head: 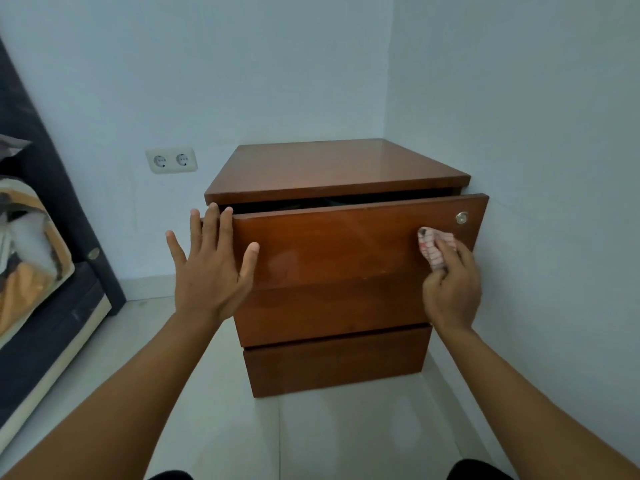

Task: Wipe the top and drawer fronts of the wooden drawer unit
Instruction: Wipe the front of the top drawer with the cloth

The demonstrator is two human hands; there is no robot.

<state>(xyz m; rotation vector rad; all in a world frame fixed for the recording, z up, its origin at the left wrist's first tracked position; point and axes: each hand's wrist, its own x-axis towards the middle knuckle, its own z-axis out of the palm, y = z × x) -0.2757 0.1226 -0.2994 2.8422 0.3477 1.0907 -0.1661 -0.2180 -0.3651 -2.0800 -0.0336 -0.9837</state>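
Pale blue walls (277, 81) are seen meeting in a corner above a floor (329, 427) of glossy white tiles. At the far left a bed (45, 341) with a dark base is set against the wall, and rumpled bedding (31, 258) in orange, white and grey is piled on it. Further right, a cream double socket (171, 160) is fixed low on the back wall, just beside the left flank of the furniture. The left hand (207, 271) is held wide, fingers straight and spread; its fingertips are laid at the left end of the top drawer front (332, 244), with the thumb stretched across the wood, and nothing is gripped by it. The wooden drawer unit (332, 168) is placed in the corner, close to the right wall, on the floor. It is built of reddish-brown, smooth, lacquered wood with a flat square top and three plain rectangular fronts. The top drawer is pulled slightly out, so that a dark gap is left under the overhanging top. The middle front (329, 313) and the bottom front (336, 362) are seen below it, the lowest set back in shadow. Toward the right end of the top front, a crumpled cloth (433, 247), white with a red pattern, is pressed against the wood. It is gripped by the curled fingers of the right hand (452, 289), which is placed below and beside it. A small round metal lock (461, 218) is set in the upper right corner of that front, just above the cloth.
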